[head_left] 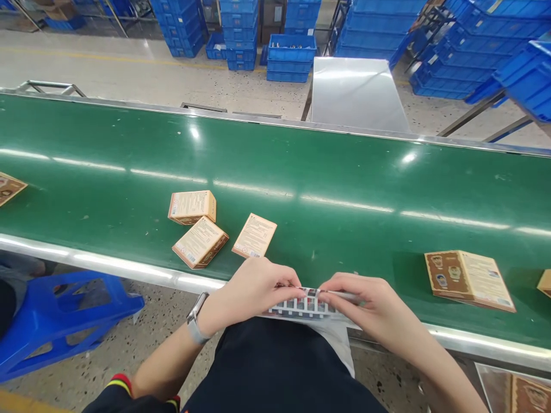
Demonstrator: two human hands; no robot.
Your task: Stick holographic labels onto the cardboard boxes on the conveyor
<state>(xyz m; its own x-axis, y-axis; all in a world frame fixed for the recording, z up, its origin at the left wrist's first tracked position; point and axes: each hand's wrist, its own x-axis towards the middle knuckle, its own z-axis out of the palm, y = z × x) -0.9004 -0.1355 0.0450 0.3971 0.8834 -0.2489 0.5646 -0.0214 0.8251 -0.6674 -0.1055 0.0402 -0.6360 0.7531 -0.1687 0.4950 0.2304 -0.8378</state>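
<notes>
A white plastic lattice piece (299, 308) with rows of square openings is held low, close to my body at the belt's near edge. My left hand (264, 287), with a watch on its wrist, pinches the piece from the left. From the right, the fingers of my right hand (368, 301) grip it too, their tips close to the left ones. Small reddish bits show through the openings, too small to name. Just beyond my left hand, a brown and cream printed carton (255, 235) lies on the green conveyor belt (344, 172).
Two similar cartons, one farther back (192, 206) and one nearer (201, 242), touch at left. A larger carton (471, 279) lies at right. A blue stool (69, 312) stands lower left. Beyond the belt are a metal table (357, 92) and stacked blue crates (239, 34).
</notes>
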